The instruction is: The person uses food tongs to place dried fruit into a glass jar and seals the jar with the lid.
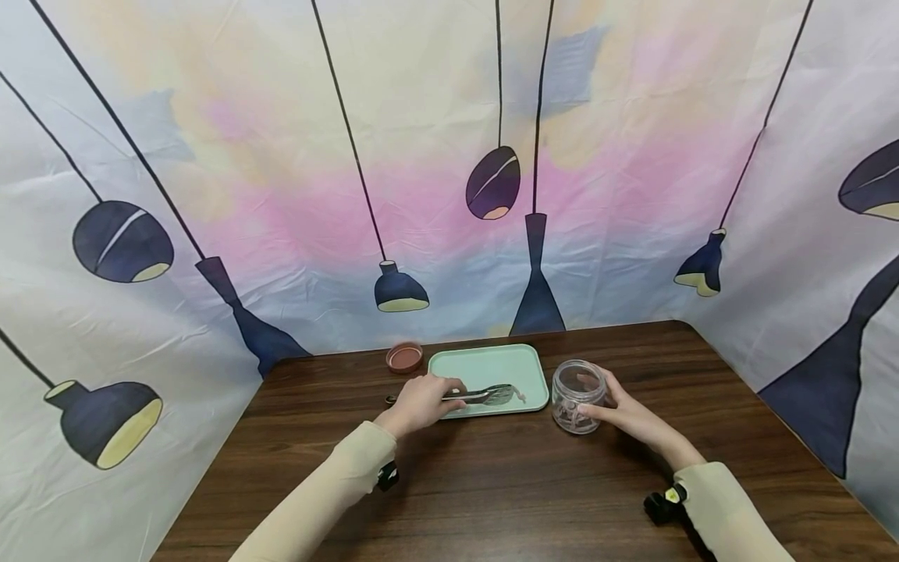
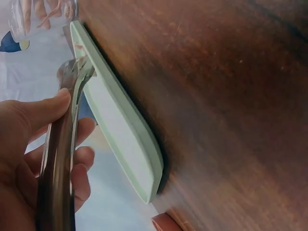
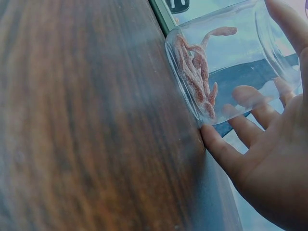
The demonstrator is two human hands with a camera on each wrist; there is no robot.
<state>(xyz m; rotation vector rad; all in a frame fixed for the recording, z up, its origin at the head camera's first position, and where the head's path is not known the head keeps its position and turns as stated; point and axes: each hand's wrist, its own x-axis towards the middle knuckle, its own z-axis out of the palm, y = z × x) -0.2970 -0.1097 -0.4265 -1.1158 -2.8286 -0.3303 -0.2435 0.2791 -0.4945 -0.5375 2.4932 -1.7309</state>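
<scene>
My left hand (image 1: pixel 420 402) grips metal tongs (image 2: pixel 57 159) over the near side of a pale green tray (image 1: pixel 485 361). At the tongs' tips, a small reddish strip (image 1: pixel 520 396) shows near the tray's right end; whether the tips pinch it is unclear. Just right of the tray, my right hand (image 1: pixel 630 411) holds a clear glass or plastic jar (image 1: pixel 562 382), thumb on the near side and fingers around the far side. The jar stands upright and uncovered on the table. Several dried-looking reddish strips (image 3: pixel 195 72) lie at its bottom, seen through the wall in the right wrist view.
A round reddish-brown lid (image 1: pixel 404 357) lies behind the left hand, by the tray's far left corner. The dark wooden table (image 1: pixel 506 484) backs onto a hanging cloth (image 1: pixel 449 187) printed with lamps.
</scene>
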